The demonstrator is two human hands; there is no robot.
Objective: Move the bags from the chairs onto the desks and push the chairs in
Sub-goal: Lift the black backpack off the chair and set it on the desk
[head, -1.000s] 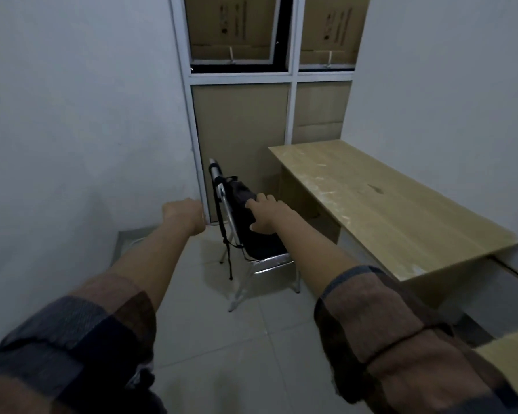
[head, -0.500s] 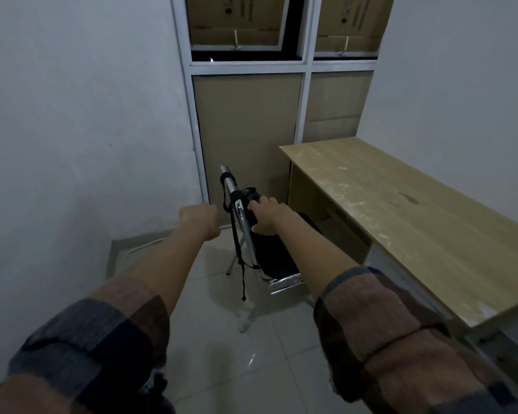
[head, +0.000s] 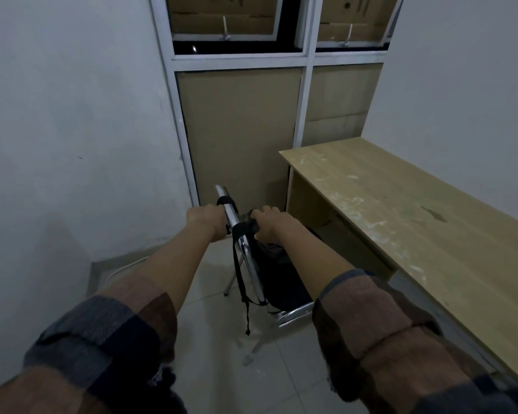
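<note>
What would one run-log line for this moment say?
left hand: at chair backrest | right hand: on black bag top | bag: on seat, straps over backrest | desk: no bag yet

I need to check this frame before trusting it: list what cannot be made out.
Head view only:
- Chair seat: covered by the black bag.
- Right hand fingers: curled over the bag top; grip unclear.
- Left hand palm: turned away, contact with the chair back unclear.
- Desk: near end cut off by the frame edge.

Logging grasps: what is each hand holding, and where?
Right hand grips the black fabric bag at its top; left hand is at the silver metal chair's backrest.
</note>
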